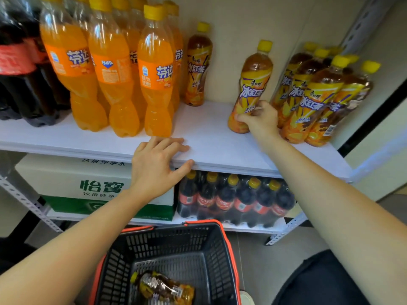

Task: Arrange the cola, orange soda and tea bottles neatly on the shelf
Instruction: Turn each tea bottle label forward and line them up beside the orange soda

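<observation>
The white shelf (209, 139) runs across the middle, with a lower shelf under it; on the lower shelf a big white and green box (88, 183) sits on the left, and a wrapped pack of cola bottles (235, 201) sits just beside it on the right; a black basket (187, 256) with a red rim is on the floor in front; on the white shelf, dark cola bottles (19, 73) stand at the far left, and orange soda bottles (110, 73) stand in rows right next to them; a bunch of tea bottles (319, 95) stands close together at the right end; the left hand (156, 166) rests on the front edge of the shelf, fingers nearly straight and a little apart on top, thumb on the edge; the right hand (259, 119) holds the low part of one tea bottle (253, 80), fingers curled tight round it; this bottle is upright on the shelf, just left of the bunch; a lone tea bottle (198, 67) stands at the back, beside the orange soda; another tea bottle (163, 287) lies on its side in the basket.
</observation>
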